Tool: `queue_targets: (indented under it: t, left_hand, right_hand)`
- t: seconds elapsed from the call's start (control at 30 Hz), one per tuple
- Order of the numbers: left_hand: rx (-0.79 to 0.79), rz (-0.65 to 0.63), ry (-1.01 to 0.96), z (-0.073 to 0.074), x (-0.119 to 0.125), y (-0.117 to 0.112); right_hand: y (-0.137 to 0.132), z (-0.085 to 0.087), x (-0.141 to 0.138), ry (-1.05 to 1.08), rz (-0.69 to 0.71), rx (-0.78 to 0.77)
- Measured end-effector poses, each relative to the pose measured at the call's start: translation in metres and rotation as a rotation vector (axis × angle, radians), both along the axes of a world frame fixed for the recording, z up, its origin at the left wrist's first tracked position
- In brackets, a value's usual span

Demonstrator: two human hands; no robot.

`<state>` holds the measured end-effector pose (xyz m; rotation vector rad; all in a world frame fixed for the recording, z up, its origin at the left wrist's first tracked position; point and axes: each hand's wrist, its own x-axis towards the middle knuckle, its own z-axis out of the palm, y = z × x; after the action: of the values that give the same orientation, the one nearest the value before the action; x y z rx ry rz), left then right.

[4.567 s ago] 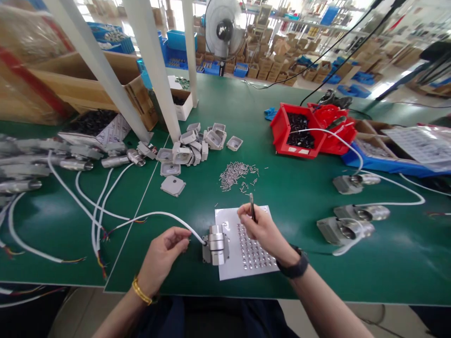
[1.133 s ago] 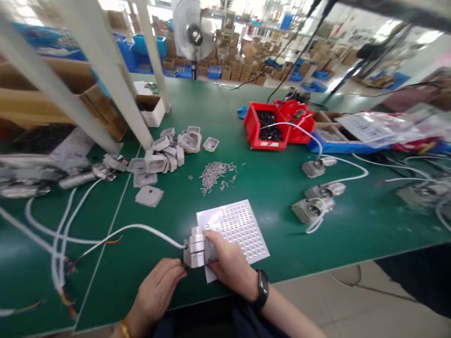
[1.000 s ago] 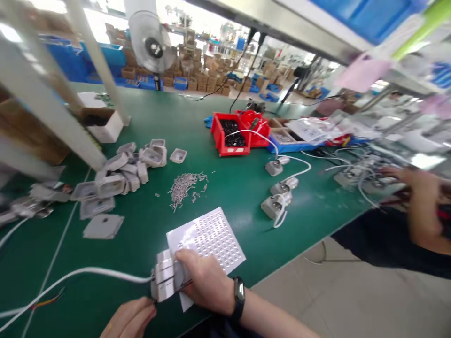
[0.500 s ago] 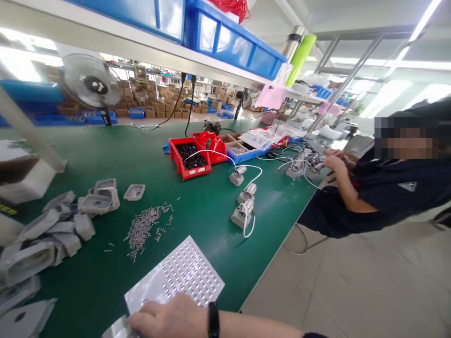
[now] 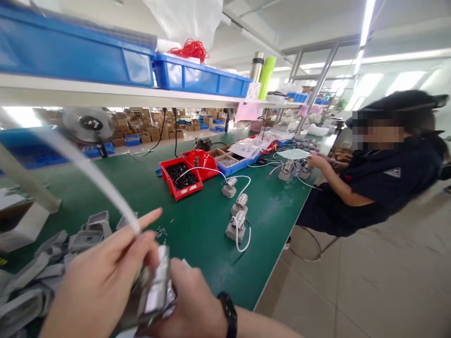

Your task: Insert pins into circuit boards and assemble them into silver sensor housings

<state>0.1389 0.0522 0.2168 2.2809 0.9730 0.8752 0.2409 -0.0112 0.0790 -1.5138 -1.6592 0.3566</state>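
A grey metal connector housing (image 5: 155,293) with a white cable (image 5: 88,171) is raised close to the camera, above the green table (image 5: 197,225). My left hand (image 5: 95,281) grips its left side, index finger stretched out along the cable's end. Closed round the housing's right side is my right hand (image 5: 190,310), which wears a black wristband. The image is blurred here, so anything else in the right hand cannot be made out.
Three finished housings with white cables (image 5: 237,216) lie along the table's right part. Red bins (image 5: 181,174) and a blue tray (image 5: 234,164) stand behind them. Grey covers (image 5: 84,234) are heaped at left. A co-worker in dark clothes (image 5: 373,183) sits at the table's right end. Blue bins (image 5: 200,77) sit on the overhead shelf.
The view swung up and right from the perforated plate. Both hands lifted the housing off the table toward the camera; the left hand came back into view on it.
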Motion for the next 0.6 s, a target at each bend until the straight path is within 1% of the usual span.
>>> queue_targets:
  t: [0.03, 0.07, 0.1, 0.13, 0.17, 0.2, 0.23, 0.27, 0.3, 0.37, 0.4, 0.43, 0.47, 0.5, 0.53, 0.6]
  left_hand:
    - [0.016, -0.076, -0.003, 0.019, 0.024, 0.003]
    - [0.040, -0.201, -0.017, 0.033, 0.048, 0.007]
    - [0.111, -0.266, -0.069, 0.041, 0.070, 0.010]
    - [0.180, -0.292, -0.115, 0.040, 0.089, 0.014]
    - [0.239, -0.295, -0.139, 0.031, 0.105, 0.019]
    - [0.278, -0.272, -0.130, 0.012, 0.118, 0.026]
    - [0.280, -0.263, -0.056, -0.013, 0.130, 0.035]
    - [0.247, -0.264, 0.018, -0.044, 0.141, 0.045]
    - [0.192, -0.269, 0.082, -0.078, 0.151, 0.055]
    - [0.067, -0.370, 0.247, -0.143, 0.170, 0.070]
    - [0.002, -0.406, 0.322, -0.170, 0.178, 0.071]
    - [-0.048, -0.440, 0.359, -0.190, 0.184, 0.068]
    - [-0.083, -0.475, 0.367, -0.204, 0.188, 0.061]
    - [-0.122, -0.473, 0.352, -0.212, 0.192, 0.053]
    - [-0.161, -0.464, 0.319, -0.216, 0.195, 0.043]
    - [-0.239, -0.429, 0.221, -0.213, 0.203, 0.026]
  right_hand:
    - [0.000, 0.016, 0.023, 0.057, -0.076, 0.044]
    - [0.000, 0.030, 0.048, 0.106, -0.172, 0.088]
    - [-0.001, 0.041, 0.075, 0.141, -0.277, 0.129]
    - [-0.002, 0.049, 0.104, 0.153, -0.377, 0.164]
    - [-0.005, 0.054, 0.133, 0.146, -0.478, 0.189]
    - [-0.010, 0.055, 0.162, 0.120, -0.577, 0.190]
    - [-0.015, 0.052, 0.191, 0.086, -0.674, 0.168]
    - [-0.022, 0.046, 0.218, 0.055, -0.768, 0.131]
    - [-0.029, 0.037, 0.243, 0.032, -0.854, 0.082]
    - [-0.044, 0.015, 0.285, 0.028, -1.001, -0.005]
    - [-0.050, 0.002, 0.302, 0.036, -1.054, -0.039]
    - [-0.055, -0.010, 0.315, 0.046, -1.095, -0.068]
    - [-0.058, -0.022, 0.326, 0.056, -1.125, -0.103]
    - [-0.058, -0.033, 0.335, 0.065, -1.145, -0.139]
    - [-0.057, -0.042, 0.342, 0.073, -1.156, -0.173]
    - [-0.047, -0.057, 0.355, 0.080, -1.159, -0.233]
